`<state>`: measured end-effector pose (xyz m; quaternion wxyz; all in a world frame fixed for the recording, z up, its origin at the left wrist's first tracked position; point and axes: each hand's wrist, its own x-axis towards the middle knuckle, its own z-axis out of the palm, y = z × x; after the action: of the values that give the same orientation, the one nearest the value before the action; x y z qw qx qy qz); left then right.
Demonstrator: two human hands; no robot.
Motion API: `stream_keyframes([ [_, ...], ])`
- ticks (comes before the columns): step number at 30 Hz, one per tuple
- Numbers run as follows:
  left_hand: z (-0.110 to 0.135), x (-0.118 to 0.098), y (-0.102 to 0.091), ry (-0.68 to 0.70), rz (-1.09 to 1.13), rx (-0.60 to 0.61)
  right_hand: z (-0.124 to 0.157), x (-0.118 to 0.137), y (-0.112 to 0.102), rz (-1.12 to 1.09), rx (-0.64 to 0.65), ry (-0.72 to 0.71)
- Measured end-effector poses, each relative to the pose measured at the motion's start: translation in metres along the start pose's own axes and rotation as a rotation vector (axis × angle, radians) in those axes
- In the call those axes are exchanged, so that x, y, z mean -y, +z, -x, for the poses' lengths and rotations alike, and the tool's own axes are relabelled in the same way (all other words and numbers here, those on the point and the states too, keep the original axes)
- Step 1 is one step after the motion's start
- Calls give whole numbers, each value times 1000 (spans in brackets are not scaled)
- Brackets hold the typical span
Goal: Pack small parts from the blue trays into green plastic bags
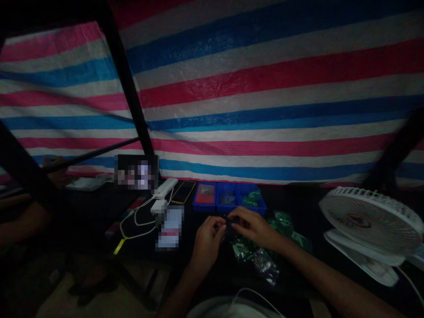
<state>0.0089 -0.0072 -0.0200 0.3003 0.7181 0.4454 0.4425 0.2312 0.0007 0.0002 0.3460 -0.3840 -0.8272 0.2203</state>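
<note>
In the head view, dim and looking down across a dark counter, the person's two bare hands meet just in front of a row of blue bins. The left hand comes up from below with its fingers curled in and pinched narrow. The right hand reaches in from the right, its fingers likewise closed down. Both sets of fingertips hold a small dark piece between them. The piece sits just above the counter, near the front edge of the bins. Its long axis seems to run roughly left to right from one hand to the other, but the light is too poor to tell which end points where or what the piece is. Under and beside the right wrist lie green bags of small parts, with a clearer bag nearer the person. The leftmost bin shows reddish contents and the rightmost shows green. Left of the bins a phone lies flat, beside a white power strip whose white cable loops over the counter. At the far right a white fan is tilted back, well apart from the hands. A striped tarp in pink, white and blue hangs behind everything, crossed by a black post. At the far left another person's hand rests near something white.
</note>
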Motion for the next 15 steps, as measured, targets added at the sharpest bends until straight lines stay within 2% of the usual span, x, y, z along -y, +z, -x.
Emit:
stream_keyframes([
  [5,0,-3,-1,23,85,-20,0,-7,4,-46,56,74],
  [15,2,-6,0,62,137,32,-3,4,3,-151,61,102],
])
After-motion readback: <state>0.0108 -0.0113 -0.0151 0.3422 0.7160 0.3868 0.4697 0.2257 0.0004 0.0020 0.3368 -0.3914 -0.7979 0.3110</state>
